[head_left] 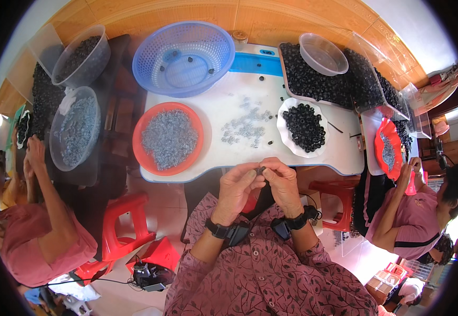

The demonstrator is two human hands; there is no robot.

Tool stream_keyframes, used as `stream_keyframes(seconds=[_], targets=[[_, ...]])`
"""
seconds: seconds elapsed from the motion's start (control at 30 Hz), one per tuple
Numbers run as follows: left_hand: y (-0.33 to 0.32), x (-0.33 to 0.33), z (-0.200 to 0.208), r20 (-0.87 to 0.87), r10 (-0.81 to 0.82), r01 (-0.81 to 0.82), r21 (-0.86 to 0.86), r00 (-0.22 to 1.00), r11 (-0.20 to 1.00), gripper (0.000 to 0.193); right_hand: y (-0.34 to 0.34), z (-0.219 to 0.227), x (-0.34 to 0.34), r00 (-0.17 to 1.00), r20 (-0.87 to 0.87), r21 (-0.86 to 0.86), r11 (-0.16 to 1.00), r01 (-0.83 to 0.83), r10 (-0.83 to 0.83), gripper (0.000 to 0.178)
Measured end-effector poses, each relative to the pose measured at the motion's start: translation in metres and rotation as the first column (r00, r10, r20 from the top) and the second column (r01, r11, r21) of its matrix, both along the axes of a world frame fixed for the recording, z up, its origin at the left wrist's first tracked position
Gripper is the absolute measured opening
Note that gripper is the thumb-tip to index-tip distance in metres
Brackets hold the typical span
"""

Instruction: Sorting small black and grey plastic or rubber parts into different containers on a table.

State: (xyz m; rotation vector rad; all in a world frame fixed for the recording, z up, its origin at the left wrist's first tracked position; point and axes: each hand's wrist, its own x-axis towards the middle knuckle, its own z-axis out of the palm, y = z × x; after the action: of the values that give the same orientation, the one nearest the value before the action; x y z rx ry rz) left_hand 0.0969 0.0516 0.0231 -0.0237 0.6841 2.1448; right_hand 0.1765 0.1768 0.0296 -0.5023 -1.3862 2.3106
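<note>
My left hand (237, 185) and my right hand (284, 187) meet just off the table's near edge. Their fingertips pinch a small black part (260, 170), mostly covered by the thumbs and fingers. Ahead to the right, a white scalloped plate (307, 154) holds a heap of black ring-shaped parts (304, 126). To the left stands a round red plate (138, 139) filled with small clear parts (169, 138). More clear parts (247, 125) lie scattered over the white tabletop (216, 152) between the plates.
A blue perforated basket (147, 55) with a few black parts stands at the far left. Far right, a clear bowl (324, 64) rests on a tray of black parts (296, 71). People sit at both sides, one in a pink shirt (409, 224). Red stools (123, 226) flank me.
</note>
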Motion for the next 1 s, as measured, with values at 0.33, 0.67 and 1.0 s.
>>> stream_keyframes(seconds=[0.33,0.67,1.0], targets=[[0.0004,0.0014,-0.0054,-0.04,0.014,-0.015,-0.018,0.999,1.0,0.014,-0.0003,-0.0004,-0.0008,1.0,-0.008,0.029,1.0,-0.009,0.009,0.016],[0.0014,0.0042,-0.0028,-0.1,0.041,-0.049,-0.077,0.994,0.996,0.017,-0.0017,0.0035,0.0014,0.999,0.033,0.105,0.994,-0.007,0.004,0.014],[-0.002,0.0038,-0.0028,-0.089,-0.058,0.038,-0.214,0.994,0.976,0.017,-0.0039,0.0034,0.0061,0.997,0.072,0.162,0.987,-0.015,0.003,0.012]])
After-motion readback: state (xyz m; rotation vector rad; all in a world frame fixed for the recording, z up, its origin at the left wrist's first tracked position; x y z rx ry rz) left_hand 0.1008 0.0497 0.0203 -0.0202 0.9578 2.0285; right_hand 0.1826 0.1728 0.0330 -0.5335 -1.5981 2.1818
